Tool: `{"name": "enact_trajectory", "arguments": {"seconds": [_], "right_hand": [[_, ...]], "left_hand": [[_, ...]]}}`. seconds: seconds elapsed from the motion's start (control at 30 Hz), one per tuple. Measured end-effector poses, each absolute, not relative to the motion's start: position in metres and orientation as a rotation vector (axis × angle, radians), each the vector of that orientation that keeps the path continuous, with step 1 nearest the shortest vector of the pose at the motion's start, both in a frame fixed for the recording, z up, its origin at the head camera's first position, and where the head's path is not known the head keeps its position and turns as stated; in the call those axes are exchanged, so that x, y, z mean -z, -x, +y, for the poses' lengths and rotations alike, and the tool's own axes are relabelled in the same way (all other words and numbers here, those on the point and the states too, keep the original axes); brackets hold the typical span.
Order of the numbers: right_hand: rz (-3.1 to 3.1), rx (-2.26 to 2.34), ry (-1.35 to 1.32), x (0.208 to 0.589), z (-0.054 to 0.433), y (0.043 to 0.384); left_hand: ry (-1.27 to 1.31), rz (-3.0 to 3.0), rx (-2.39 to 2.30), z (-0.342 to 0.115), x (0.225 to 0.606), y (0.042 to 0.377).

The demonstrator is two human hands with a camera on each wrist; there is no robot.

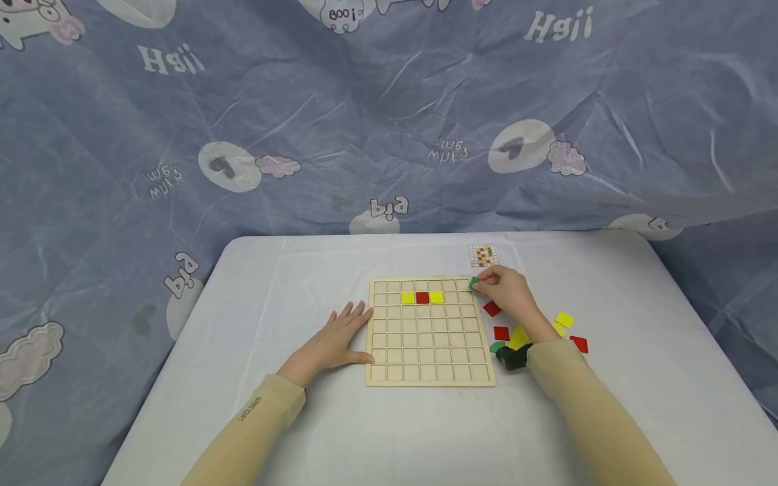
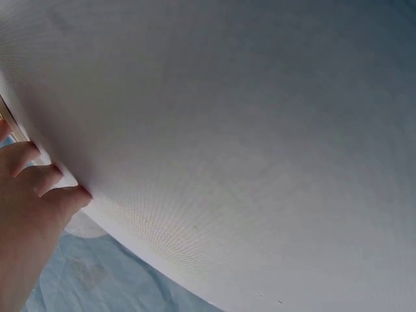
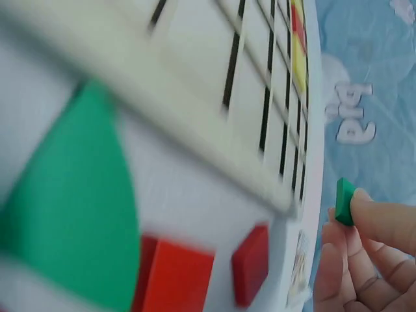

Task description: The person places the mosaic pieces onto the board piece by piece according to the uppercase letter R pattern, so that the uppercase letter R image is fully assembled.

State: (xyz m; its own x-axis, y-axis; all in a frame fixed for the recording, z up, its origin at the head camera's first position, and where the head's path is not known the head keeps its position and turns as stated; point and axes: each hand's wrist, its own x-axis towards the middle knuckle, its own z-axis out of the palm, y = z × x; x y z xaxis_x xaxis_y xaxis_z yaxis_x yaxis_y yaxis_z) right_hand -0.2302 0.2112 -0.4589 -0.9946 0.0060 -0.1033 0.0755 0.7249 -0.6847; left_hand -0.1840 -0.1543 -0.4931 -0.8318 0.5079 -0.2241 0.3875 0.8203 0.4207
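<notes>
My right hand [image 1: 507, 291] pinches a small green tile [image 3: 344, 201] between thumb and fingers, near the upper right corner of a pale wooden grid board [image 1: 425, 341]. In the head view the fingers partly cover that tile. My left hand [image 1: 334, 341] rests at the board's left edge, fingers spread, fingertips and thumb touching the rim. In the second row from the top, a red tile [image 1: 422, 298] sits between a yellow tile [image 1: 408, 298] on its left and another yellow tile [image 1: 436, 298] on its right. The left wrist view shows mostly white cloth and part of the left hand [image 2: 29, 214].
Loose red, yellow and green tiles lie right of the board, among them a red tile [image 1: 501, 333] and a green piece [image 3: 78, 208]. The right forearm partly hides them. Beyond the board lies a small printed pattern card [image 1: 483, 255]. A patterned blue-grey cloth [image 1: 389, 135] hangs behind the table.
</notes>
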Motion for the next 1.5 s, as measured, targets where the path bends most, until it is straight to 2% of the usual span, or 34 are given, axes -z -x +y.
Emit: {"name": "enact_trajectory", "arguments": {"seconds": [0.3, 0.67, 1.27, 1.5], "right_hand": [[2.755, 1.109, 0.043, 0.461, 0.177, 0.230], [2.839, 1.029, 0.111, 0.468, 0.163, 0.231], [2.911, 0.888, 0.096, 0.468, 0.156, 0.227], [2.895, 0.969, 0.069, 0.456, 0.174, 0.222]], "left_hand": [[-0.660, 2.667, -0.510, -0.154, 0.492, 0.183], [-0.658, 2.678, -0.509, -0.154, 0.491, 0.183], [-0.659, 2.680, -0.495, -0.154, 0.494, 0.184], [-0.669, 2.678, -0.489, -0.154, 0.494, 0.185]]}}
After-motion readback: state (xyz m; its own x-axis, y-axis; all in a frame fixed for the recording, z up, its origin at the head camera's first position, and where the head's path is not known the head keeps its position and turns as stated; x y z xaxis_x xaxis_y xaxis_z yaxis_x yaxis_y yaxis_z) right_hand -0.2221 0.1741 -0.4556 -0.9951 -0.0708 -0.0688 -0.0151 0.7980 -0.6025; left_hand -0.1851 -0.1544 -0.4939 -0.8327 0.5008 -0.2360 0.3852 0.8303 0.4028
